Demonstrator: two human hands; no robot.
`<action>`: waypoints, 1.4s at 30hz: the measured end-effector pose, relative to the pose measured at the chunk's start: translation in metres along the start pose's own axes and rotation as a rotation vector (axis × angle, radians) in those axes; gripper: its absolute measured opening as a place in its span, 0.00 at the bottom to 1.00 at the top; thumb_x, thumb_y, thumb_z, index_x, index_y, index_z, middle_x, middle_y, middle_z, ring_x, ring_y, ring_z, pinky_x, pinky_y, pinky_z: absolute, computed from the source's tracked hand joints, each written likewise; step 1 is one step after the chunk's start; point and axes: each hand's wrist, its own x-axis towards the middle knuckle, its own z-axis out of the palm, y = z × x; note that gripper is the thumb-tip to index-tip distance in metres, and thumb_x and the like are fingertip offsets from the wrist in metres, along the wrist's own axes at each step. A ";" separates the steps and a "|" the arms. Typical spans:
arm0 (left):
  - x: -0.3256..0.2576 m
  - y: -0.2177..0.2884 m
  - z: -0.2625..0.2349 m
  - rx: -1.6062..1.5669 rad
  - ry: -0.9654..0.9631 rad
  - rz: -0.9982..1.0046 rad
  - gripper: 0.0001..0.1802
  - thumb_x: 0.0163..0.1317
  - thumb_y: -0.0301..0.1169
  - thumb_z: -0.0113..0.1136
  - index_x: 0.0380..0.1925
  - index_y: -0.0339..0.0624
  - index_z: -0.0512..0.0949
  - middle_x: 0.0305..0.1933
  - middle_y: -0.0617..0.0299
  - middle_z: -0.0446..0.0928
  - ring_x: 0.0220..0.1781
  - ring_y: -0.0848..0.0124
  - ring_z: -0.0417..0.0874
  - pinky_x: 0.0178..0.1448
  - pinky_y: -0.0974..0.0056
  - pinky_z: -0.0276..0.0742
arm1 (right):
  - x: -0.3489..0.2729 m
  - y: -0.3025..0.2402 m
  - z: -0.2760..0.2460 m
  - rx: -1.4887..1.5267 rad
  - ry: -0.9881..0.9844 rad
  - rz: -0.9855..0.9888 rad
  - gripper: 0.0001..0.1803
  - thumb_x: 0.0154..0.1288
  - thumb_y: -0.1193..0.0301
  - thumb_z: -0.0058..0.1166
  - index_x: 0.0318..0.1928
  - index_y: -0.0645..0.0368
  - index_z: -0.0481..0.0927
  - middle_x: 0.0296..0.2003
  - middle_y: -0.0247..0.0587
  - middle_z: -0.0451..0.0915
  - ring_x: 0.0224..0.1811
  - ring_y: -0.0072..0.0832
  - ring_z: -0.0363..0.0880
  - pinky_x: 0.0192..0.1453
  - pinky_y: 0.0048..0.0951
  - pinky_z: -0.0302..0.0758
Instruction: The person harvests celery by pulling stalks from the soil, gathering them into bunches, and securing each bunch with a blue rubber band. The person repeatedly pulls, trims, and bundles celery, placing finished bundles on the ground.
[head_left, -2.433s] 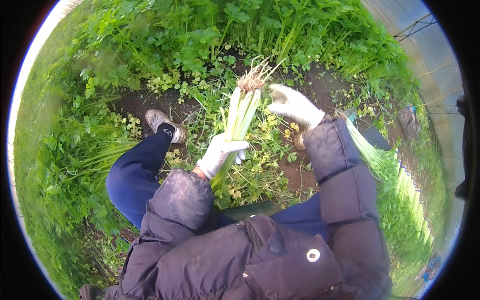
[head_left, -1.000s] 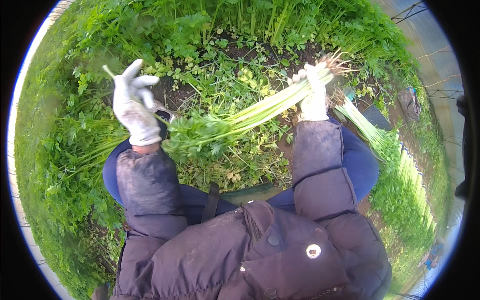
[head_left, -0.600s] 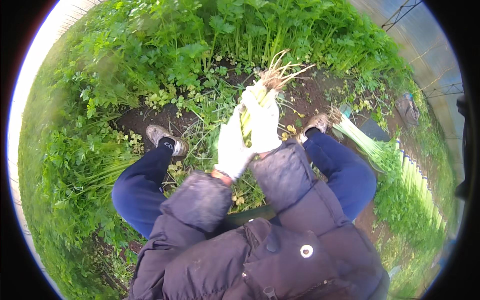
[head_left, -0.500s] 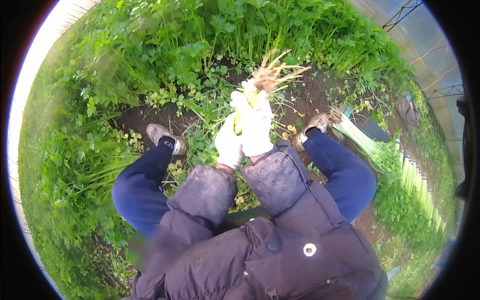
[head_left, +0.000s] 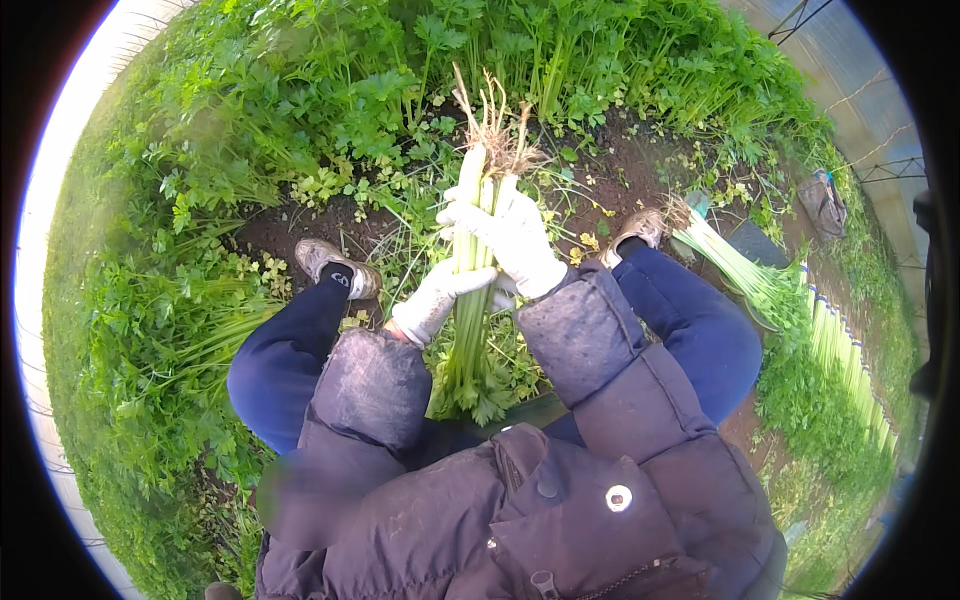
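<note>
One bunch [head_left: 468, 335], two white gloves on it, and the head view, our only one, has it dead centre, out between the knees! Roots [head_left: 500, 140] point away from the body, leaves [head_left: 470, 390] hang back toward the lap. Left hand [head_left: 440, 297] first: it's wrapped round the stalks about midway, thumb laid across the front. Right hand [head_left: 515, 240] sits higher, just below the roots, grasping with its fingers slanted over the stalks; what those fingertips do behind, I can't tell.

Now, technique! The left looks like the anchor, so a snug, even hold should serve: too tight and these stalks could crease or snap, too loose and they could splay. The right is well placed for control near the root end, and light fingers there would be my call. Look at the bases, though: the leftmost stands a touch higher than its neighbours, so evening them up would be tidy work. Roots clear of the sleeves, please, since they look brittle and earthy.

Out to the right, a second bunch [head_left: 725, 255] lies with its roots just beside the shoe [head_left: 640, 230]; that foot wants to stay planted. Farther off, a slanting row of pale stalks [head_left: 845, 360].
</note>
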 end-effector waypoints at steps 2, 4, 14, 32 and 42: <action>-0.002 -0.003 0.001 0.089 0.081 0.080 0.20 0.71 0.36 0.62 0.55 0.32 0.77 0.45 0.52 0.85 0.44 0.63 0.88 0.51 0.61 0.85 | 0.000 0.003 0.003 -0.074 0.079 -0.040 0.14 0.65 0.72 0.67 0.48 0.65 0.82 0.37 0.41 0.86 0.35 0.25 0.86 0.40 0.28 0.84; -0.006 -0.004 0.001 -0.004 -0.030 0.042 0.19 0.70 0.38 0.62 0.51 0.33 0.79 0.37 0.56 0.84 0.36 0.67 0.86 0.44 0.64 0.84 | 0.001 0.001 0.001 -0.038 0.028 -0.015 0.13 0.65 0.72 0.67 0.47 0.65 0.82 0.36 0.40 0.86 0.35 0.24 0.85 0.39 0.26 0.84; -0.018 0.002 0.001 0.068 0.112 0.008 0.19 0.69 0.42 0.62 0.45 0.34 0.81 0.25 0.64 0.78 0.25 0.75 0.78 0.31 0.70 0.76 | 0.017 -0.062 -0.030 -1.462 0.281 -1.082 0.26 0.53 0.50 0.72 0.48 0.49 0.85 0.64 0.41 0.77 0.72 0.41 0.68 0.77 0.50 0.58; -0.022 0.003 0.000 0.032 0.058 0.000 0.23 0.71 0.43 0.60 0.50 0.31 0.80 0.32 0.57 0.83 0.30 0.69 0.85 0.36 0.66 0.82 | 0.025 -0.027 -0.064 -0.486 -0.223 0.089 0.33 0.73 0.55 0.58 0.69 0.63 0.69 0.60 0.49 0.80 0.56 0.33 0.83 0.67 0.34 0.78; -0.029 0.009 -0.005 -0.014 -0.084 0.027 0.40 0.70 0.53 0.59 0.67 0.29 0.67 0.57 0.38 0.81 0.51 0.52 0.87 0.56 0.51 0.85 | -0.011 -0.015 -0.013 -0.271 -0.243 0.062 0.22 0.78 0.59 0.53 0.63 0.61 0.75 0.49 0.40 0.83 0.49 0.24 0.81 0.55 0.30 0.78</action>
